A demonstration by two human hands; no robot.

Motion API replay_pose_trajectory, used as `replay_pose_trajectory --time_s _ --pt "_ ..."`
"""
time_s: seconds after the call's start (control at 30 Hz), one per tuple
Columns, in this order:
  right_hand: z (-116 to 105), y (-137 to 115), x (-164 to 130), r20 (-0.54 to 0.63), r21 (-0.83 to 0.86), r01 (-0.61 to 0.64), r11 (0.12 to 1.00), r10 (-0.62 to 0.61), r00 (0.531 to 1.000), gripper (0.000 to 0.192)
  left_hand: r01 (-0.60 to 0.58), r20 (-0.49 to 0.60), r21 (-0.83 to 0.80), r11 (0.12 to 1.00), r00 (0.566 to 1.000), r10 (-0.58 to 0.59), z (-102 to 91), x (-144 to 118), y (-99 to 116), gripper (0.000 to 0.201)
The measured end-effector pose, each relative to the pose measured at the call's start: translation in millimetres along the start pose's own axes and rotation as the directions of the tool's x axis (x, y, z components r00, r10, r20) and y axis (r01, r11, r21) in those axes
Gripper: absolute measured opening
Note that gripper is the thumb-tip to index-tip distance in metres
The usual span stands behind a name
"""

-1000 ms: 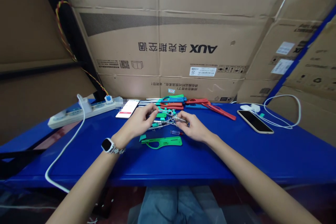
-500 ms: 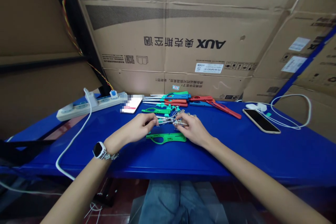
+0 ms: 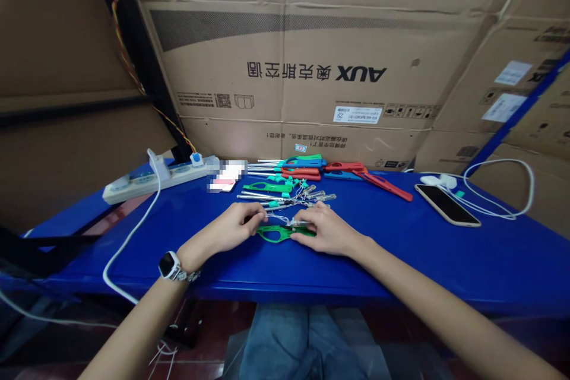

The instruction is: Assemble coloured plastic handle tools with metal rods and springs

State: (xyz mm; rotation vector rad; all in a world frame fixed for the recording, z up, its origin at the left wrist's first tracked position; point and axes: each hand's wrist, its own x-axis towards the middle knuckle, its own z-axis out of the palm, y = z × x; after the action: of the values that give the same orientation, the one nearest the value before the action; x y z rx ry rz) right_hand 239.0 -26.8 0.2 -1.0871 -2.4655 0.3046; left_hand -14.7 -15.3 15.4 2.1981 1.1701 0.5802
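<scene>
A green plastic lighter shell (image 3: 278, 233) lies flat on the blue table (image 3: 401, 249) between my hands. My left hand (image 3: 236, 227) pinches one end of a thin metal tube part with fine wires (image 3: 280, 219) right over the shell. My right hand (image 3: 324, 228) holds the other end of that part and rests on the shell's right end. A smartwatch sits on my left wrist (image 3: 170, 265). Just behind my hands lie several loose metal tubes and small clear parts (image 3: 307, 195).
A pile of green, red and blue lighter shells (image 3: 303, 167) lies at the table's back, against cardboard boxes (image 3: 312, 71). A power strip (image 3: 151, 178) with a white cable is at back left, a phone (image 3: 225, 177) beside it, another phone (image 3: 447, 205) with a cable at right.
Both hands have come down and toward me with the wired metal part, from above the parts pile to just over the green shell, which my right hand now touches.
</scene>
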Motion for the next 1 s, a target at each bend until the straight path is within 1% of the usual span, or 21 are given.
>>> replay_pose_trajectory --time_s 0.07,0.17,0.23,0.3,0.37,0.4,0.43,0.5,0.57,0.73,0.8,0.9,1.0 --pt "2.1 1.4 0.8 0.003 0.001 0.005 1.000 -0.005 1.000 0.015 -0.010 0.006 -0.023 1.000 1.000 0.011 -0.3 0.9 -1.9 0.036" --pt "4.6 3.5 1.3 -0.007 0.030 0.014 0.999 -0.014 1.000 0.015 -0.006 0.010 -0.002 1.000 1.000 0.006 0.0 2.4 -3.4 0.039" --pt "5.4 4.8 1.4 -0.019 0.057 0.021 0.998 -0.020 1.000 0.017 -0.017 -0.033 0.059 0.998 0.999 0.019 1.2 1.4 -2.1 0.033" --pt "5.3 6.1 1.6 -0.026 0.081 0.015 0.997 -0.013 1.000 0.020 -0.080 -0.139 0.181 0.980 0.985 0.106 3.4 -2.2 1.4 0.025" --pt "4.6 7.2 1.8 -0.025 0.097 -0.001 0.995 0.003 1.000 0.021 -0.171 -0.230 0.327 0.929 0.940 0.254 7.2 -7.2 6.0 0.021" --pt "4.1 7.5 1.9 -0.023 0.102 -0.008 0.995 0.011 1.000 0.021 -0.220 -0.235 0.385 0.896 0.916 0.325 9.6 -9.6 8.3 0.018" --pt "3.5 7.6 1.9 -0.022 0.106 -0.014 0.994 0.017 1.000 0.021 -0.268 -0.209 0.425 0.865 0.900 0.381 12.5 -11.6 10.1 0.015" --pt "2.7 7.3 1.5 -0.023 0.116 -0.019 0.993 0.022 1.000 0.019 -0.348 -0.108 0.461 0.816 0.891 0.441 18.5 -13.6 11.8 0.014" --pt "2.4 6.5 0.7 -0.026 0.123 -0.017 0.992 0.020 0.999 0.018 -0.386 -0.029 0.473 0.792 0.891 0.452 24.0 -12.5 10.8 0.017" --pt "4.3 5.8 -1.2 -0.037 0.129 -0.004 0.992 0.009 0.999 0.014 -0.400 0.015 0.437 0.805 0.899 0.439 29.8 -5.3 4.2 0.022" --pt "5.6 6.5 -0.9 -0.040 0.139 0.001 0.990 0.005 0.999 0.015 -0.388 0.007 0.396 0.832 0.908 0.419 29.8 -4.5 3.2 0.022" --pt "7.6 7.8 0.4 -0.041 0.159 -0.003 0.987 0.009 0.999 0.016 -0.318 -0.052 0.355 0.879 0.932 0.359 29.7 -5.4 3.6 0.022" --pt "9.8 9.0 1.8 -0.030 0.206 -0.024 0.978 0.031 0.999 0.021 -0.287 -0.083 0.380 0.879 0.936 0.342 30.2 -5.4 5.2 0.019"
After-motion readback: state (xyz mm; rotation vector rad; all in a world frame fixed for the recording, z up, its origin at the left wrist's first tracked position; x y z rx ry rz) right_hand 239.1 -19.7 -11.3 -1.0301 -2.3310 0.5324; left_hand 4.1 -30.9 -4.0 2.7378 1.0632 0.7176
